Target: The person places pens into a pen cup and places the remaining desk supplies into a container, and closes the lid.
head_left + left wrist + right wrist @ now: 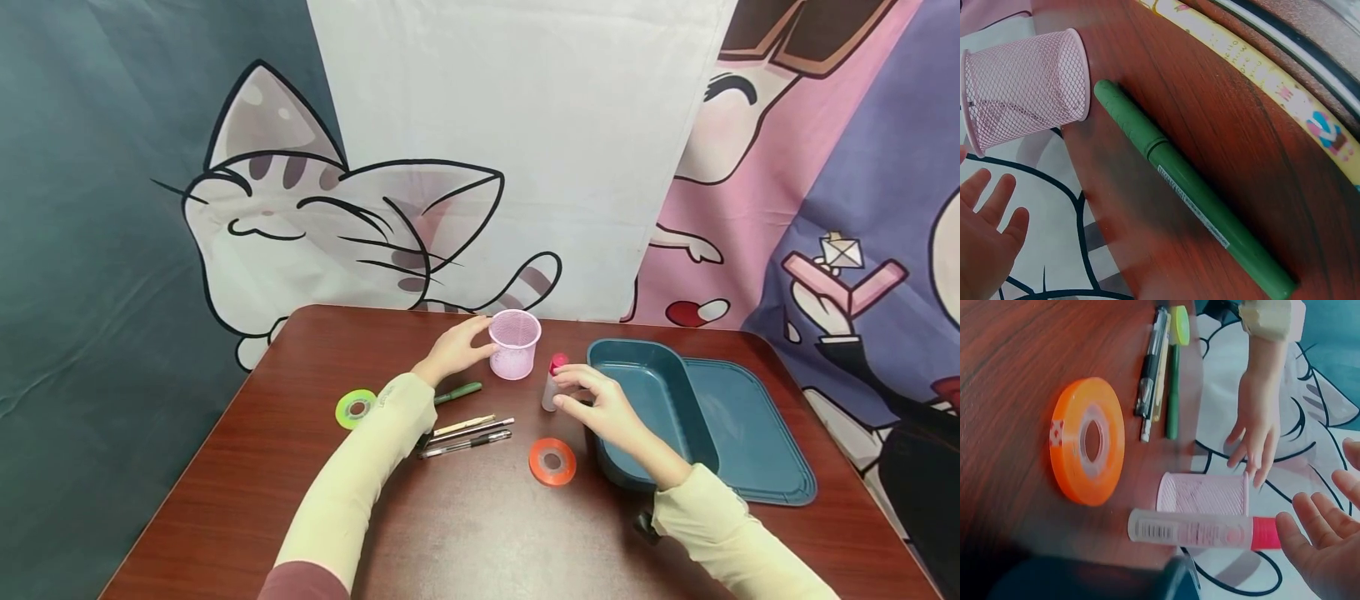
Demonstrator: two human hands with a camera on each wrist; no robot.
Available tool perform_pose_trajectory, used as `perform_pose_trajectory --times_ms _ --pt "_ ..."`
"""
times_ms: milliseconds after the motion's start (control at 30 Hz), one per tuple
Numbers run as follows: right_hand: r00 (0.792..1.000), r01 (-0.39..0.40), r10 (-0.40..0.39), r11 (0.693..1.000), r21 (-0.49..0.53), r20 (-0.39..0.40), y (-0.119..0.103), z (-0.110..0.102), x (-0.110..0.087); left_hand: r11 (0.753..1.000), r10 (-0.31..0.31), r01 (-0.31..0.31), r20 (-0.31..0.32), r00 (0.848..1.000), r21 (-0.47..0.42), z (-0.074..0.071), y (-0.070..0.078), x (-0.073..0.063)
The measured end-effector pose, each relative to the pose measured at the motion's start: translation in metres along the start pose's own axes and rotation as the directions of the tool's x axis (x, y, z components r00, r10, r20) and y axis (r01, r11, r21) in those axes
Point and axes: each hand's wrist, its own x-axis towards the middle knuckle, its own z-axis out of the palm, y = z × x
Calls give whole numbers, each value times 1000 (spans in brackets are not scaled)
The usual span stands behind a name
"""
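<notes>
A pink mesh pen cup (513, 360) stands upright near the table's far edge. My left hand (455, 353) is at its left side, fingers extended toward the rim; whether they touch it I cannot tell. To the right, a clear glue bottle (550, 395) with a red cap stands upright. My right hand (603, 406) is beside it, fingers loosely bent and spread near the cap. In the right wrist view the fingers (1319, 522) are not wrapped around the bottle. A green marker (1191, 187) lies beneath my left wrist.
Several pens (468, 443) and a yellow patterned pencil (1254, 69) lie left of centre. A green tape roll (356, 408) is farther left, and an orange tape roll (552, 462) lies nearer the front. Right of them sit a deep blue bin (693, 417) and its flat lid (757, 433).
</notes>
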Motion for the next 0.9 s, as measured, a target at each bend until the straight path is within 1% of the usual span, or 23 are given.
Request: perform_pose_trajectory --times_ms 133,233,333,433,533,700,833,900 --pt "1000 3 -3 1000 2 8 0 9 3 1000 -24 23 30 999 18 0 1 3" --pt "1000 0 0 1000 -16 17 -2 16 6 999 -40 40 40 998 10 0 1 5" --pt "999 -12 13 999 -32 36 -4 23 9 999 -31 32 48 998 -9 1 2 8" --pt "996 -60 61 998 -30 59 -4 30 12 1000 -14 15 46 999 -24 2 1 10" --pt "993 -86 87 996 -12 76 -3 37 14 1000 -2 3 26 1000 -30 3 1 11" --pt "991 -95 93 995 20 100 0 46 15 1000 -6 5 -18 1000 -14 3 -1 11" --pt "986 -126 124 992 12 113 6 51 16 1000 -19 19 -31 999 -7 0 -3 10" --pt "986 -134 133 991 4 106 13 55 16 1000 -22 22 -35 999 -2 -2 -5 8"
